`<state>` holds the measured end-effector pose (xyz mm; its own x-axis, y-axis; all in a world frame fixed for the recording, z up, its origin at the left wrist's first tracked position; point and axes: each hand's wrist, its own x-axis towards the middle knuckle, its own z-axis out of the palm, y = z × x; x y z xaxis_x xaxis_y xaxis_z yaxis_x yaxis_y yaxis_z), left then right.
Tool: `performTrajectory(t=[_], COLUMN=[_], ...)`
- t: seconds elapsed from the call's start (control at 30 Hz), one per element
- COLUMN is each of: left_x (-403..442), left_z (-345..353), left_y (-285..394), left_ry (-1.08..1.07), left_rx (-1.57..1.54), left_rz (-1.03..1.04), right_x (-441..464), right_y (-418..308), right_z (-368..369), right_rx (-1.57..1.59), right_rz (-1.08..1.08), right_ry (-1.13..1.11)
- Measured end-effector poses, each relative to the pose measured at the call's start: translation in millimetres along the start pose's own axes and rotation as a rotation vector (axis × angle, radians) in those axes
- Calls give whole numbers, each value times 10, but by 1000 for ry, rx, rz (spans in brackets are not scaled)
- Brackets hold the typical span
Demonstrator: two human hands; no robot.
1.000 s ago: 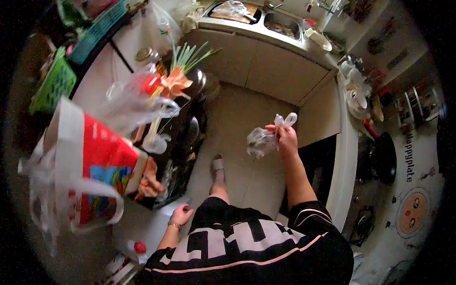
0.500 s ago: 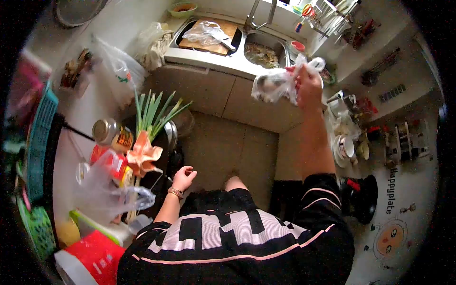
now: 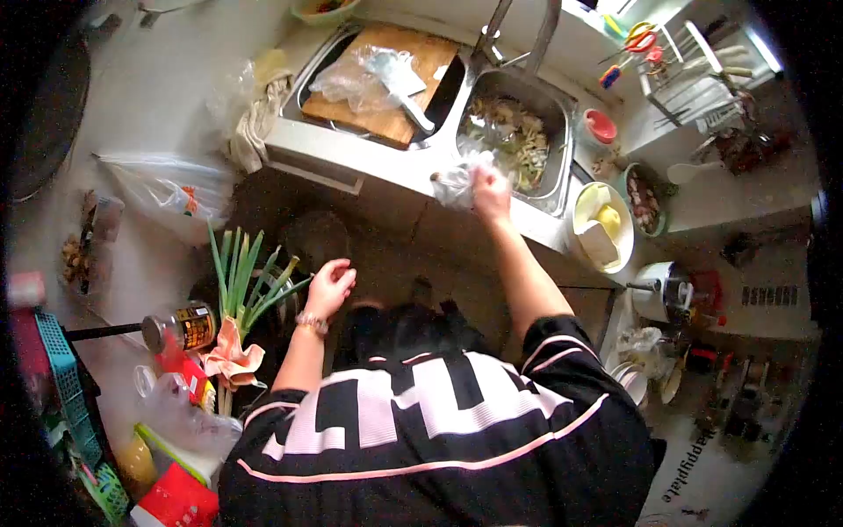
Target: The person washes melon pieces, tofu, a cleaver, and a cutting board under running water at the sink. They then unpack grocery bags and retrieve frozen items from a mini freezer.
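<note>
Green onions [image 3: 239, 272] are poking out of an orange wrapping [image 3: 232, 353], and a labelled jar [image 3: 180, 328] is resting near them. A pale cloth [image 3: 255, 127] is draping over the tabletop [image 3: 399, 162] edge. Orange-handled scissors [image 3: 640, 37] are hanging by a white rack [image 3: 694, 44]. A pale bowl [image 3: 622, 251] is holding something yellow, and a green-rimmed bowl [image 3: 627, 183] is sitting just beside it. "Happyplate" lettering [image 3: 687, 465] is showing at lower right.
</note>
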<state>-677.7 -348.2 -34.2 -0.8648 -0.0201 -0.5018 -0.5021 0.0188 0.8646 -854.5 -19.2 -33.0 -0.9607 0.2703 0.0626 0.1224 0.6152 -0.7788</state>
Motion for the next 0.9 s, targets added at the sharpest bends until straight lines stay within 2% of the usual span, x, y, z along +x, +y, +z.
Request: performTrajectory(t=[0.03, 0.1, 0.13, 0.17, 0.2, 0.23, 0.27, 0.3, 0.37, 0.43, 0.5, 0.57, 0.63, 0.67, 0.77, 0.8, 0.9], left_x=[92, 339, 493, 651, 852, 981, 1024, 1117, 1303, 1525, 1776, 2070, 2164, 2180, 2400, 2369, 2430], left_z=[133, 318, 421, 531, 635, 798, 939, 1067, 1258, 1354, 1334, 1272, 1211, 1200, 1137, 1109, 935], left_y=[147, 342, 408, 477, 508, 687, 1010, 1178, 1464, 1631, 1680, 1575, 1627, 1648, 1511, 1593, 1674], left_ry=[6, -86, -119, -150, -196, -154, -152, -152, -118, -261, -348, -439, -400, -368, -576, -600, -663], left_rx=[39, 99, 104, 78, 165, 250, 371, 385, 644, 677, 552, 234, 193, 218, 181, 223, 184], left_rz=[-20, -6, 50, 32, 177, 304, 355, 418, 872, 894, 832, 427, 391, 457, 286, 314, 314], right_x=[-73, 130, 185, 250, 274, 305, 264, 249, 250, 212, 264, 309, 250, 215, 169, 206, 305], right_y=[81, 159, 36, 9, -80, -237, -503, -551, -642, -825, -883, -791, -655, -617, -544, -536, -537], right_z=[90, 115, 63, -33, -158, -300, -437, -455, -493, -481, -419, -386, -340, -340, -107, -84, -155], right_rx=[13, 226, 573, 618, 707, 799, 875, 922, 1003, 1141, 1209, 1037, 653, 425, -376, -386, -31], right_rz=[-7, 36, 144, 155, 249, 338, 447, 458, 474, 459, 365, 268, 207, 225, -257, -314, 115], right_ry=[98, 36, -17, -50, -97, -135, -127, -166, -255, -305, -319, -285, -266, -321, -200, -132, -360])
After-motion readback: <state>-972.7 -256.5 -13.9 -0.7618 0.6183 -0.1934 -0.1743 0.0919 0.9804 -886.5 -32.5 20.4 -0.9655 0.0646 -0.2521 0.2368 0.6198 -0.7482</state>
